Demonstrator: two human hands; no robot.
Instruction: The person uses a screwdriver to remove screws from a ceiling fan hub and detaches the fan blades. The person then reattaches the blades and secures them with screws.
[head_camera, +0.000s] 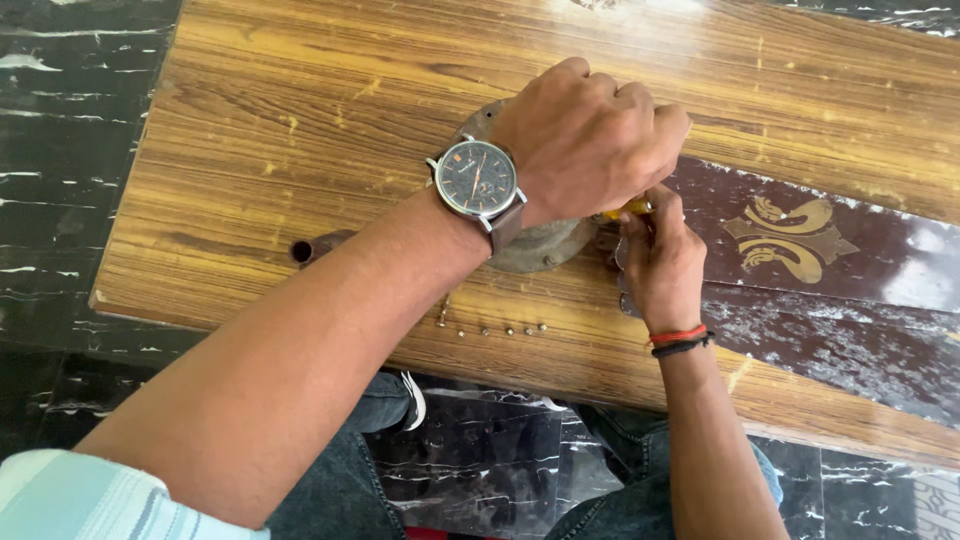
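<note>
Left hand (590, 135) fisted over grey metal part (545, 245) on wooden board (300, 130); right hand (660, 260) pinches yellow-handled tool (625, 209) beside it; slip risk: loose screws (500, 330) near edge could scatter

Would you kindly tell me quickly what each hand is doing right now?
Left hand: closed in a fist over the grey metal part, gripping a yellow-handled tool.
Right hand: closed, fingers pinching at the tool's tip.
</note>
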